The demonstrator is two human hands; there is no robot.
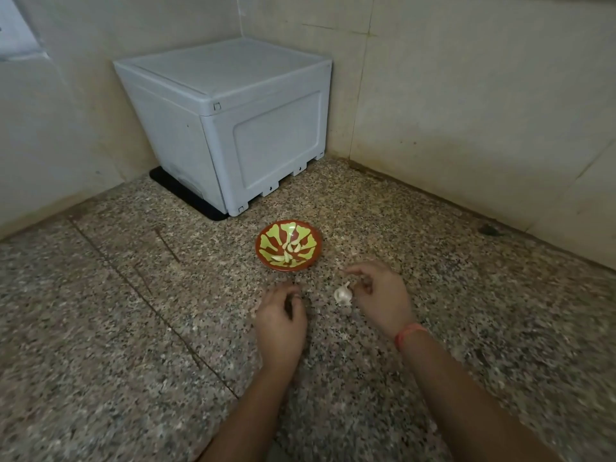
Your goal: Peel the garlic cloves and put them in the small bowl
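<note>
A small red bowl (311, 258) with a yellow-green pattern sits on the speckled granite counter and holds several peeled garlic cloves (289, 251). Just in front of it, a white garlic bulb piece (343, 294) in its skin lies on the counter. My right hand (383, 298) is beside it on the right, fingers loosely curled, thumb and fingertips close to the bulb's stem; whether they touch it is unclear. My left hand (281, 320) hovers left of the bulb, fingers loosely curled and holding nothing.
A pale grey plastic box (233, 128) stands on a black mat (186, 195) in the far corner against tiled walls. Speckled counter (116, 328) extends left and right of my arms. A red thread band circles my right wrist (408, 333).
</note>
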